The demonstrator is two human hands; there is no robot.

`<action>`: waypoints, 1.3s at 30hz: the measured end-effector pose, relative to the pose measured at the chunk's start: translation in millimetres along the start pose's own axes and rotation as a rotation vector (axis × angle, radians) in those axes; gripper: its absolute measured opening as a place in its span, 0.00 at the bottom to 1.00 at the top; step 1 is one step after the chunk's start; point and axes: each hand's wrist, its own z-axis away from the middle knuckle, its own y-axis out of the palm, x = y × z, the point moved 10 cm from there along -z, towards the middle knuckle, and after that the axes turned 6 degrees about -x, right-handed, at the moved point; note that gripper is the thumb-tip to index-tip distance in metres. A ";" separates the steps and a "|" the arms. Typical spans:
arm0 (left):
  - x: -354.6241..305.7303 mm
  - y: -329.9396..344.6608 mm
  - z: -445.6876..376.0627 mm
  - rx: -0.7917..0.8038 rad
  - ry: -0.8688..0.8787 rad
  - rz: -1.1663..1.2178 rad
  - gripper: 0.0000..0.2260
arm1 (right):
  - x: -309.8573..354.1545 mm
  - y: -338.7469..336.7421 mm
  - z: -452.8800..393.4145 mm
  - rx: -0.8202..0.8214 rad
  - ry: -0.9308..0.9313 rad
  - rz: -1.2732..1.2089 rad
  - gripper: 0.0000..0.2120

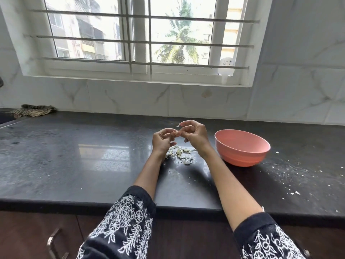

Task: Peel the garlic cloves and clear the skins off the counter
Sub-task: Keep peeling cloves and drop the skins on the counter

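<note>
Both my hands are raised a little above the black counter [74,156], fingertips meeting. My left hand [162,142] pinches a small pale garlic clove [175,133] between thumb and fingers. My right hand [194,134] pinches the clove's other end, and a tiny white flake of skin [178,125] sticks to one raised fingertip. Below the hands, a loose pile of papery garlic skins [182,153] lies on the counter. A pink bowl [242,146] stands just right of my right wrist; its inside is hidden from here.
White crumbs and skin flakes [295,192] are scattered over the counter's right part. A striped cloth [33,111] lies at the back left against the tiled wall. A window with bars runs along the back. The counter's front edge [93,204] is near me, cabinet handle [54,242] below.
</note>
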 end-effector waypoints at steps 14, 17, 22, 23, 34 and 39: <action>-5.9 -5.0 -3.4 -0.050 0.124 -0.165 0.08 | -9.9 6.9 -1.3 0.042 0.054 0.051 0.13; -7.0 -10.3 -5.0 -0.097 0.143 -0.185 0.07 | -11.3 10.3 -1.8 0.066 0.052 0.071 0.13; 0.4 -12.0 -7.0 -0.121 0.068 -0.120 0.07 | -11.8 16.7 0.4 0.128 0.046 0.098 0.14; 2.7 -11.5 -7.1 -0.119 0.038 -0.086 0.07 | -11.0 17.3 1.2 0.136 0.041 0.106 0.14; 11.4 -26.3 -8.4 -0.255 -0.117 0.198 0.09 | -11.3 14.3 2.3 0.117 0.059 0.136 0.12; 7.8 -29.4 -7.1 -0.290 -0.089 0.183 0.07 | -9.2 10.1 3.6 0.085 0.079 0.139 0.08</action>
